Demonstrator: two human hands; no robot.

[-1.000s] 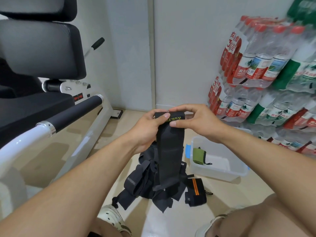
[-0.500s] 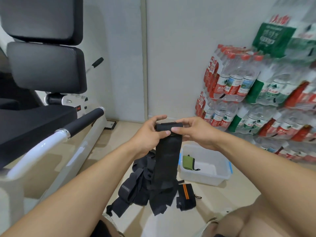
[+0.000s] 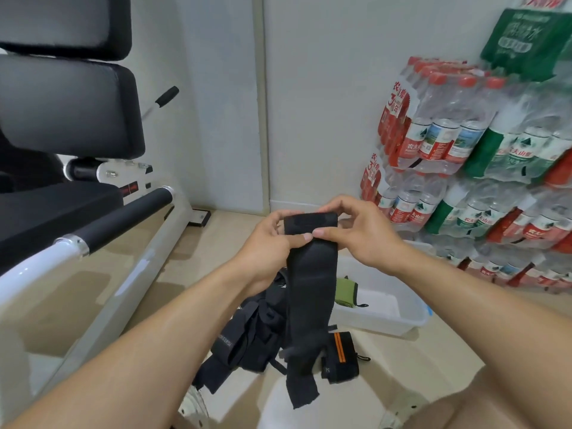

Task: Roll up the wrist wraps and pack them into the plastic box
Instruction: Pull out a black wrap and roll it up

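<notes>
Both hands are pinching the folded top end of a long black elastic wrist wrap point(image 3: 311, 283), the left hand point(image 3: 270, 246) and right hand point(image 3: 362, 232) each with thumb and fingers clamped in a grip on it, above the clear rectangular plastic box point(image 3: 402, 317) on the floor. The strap is hanging down in front of that box. A rolled green wrap point(image 3: 346, 291) is lying inside the box; a tangled heap of black wraps point(image 3: 247, 332) and a rolled black wrap with orange stripes point(image 3: 340, 356) are sitting beside it.
</notes>
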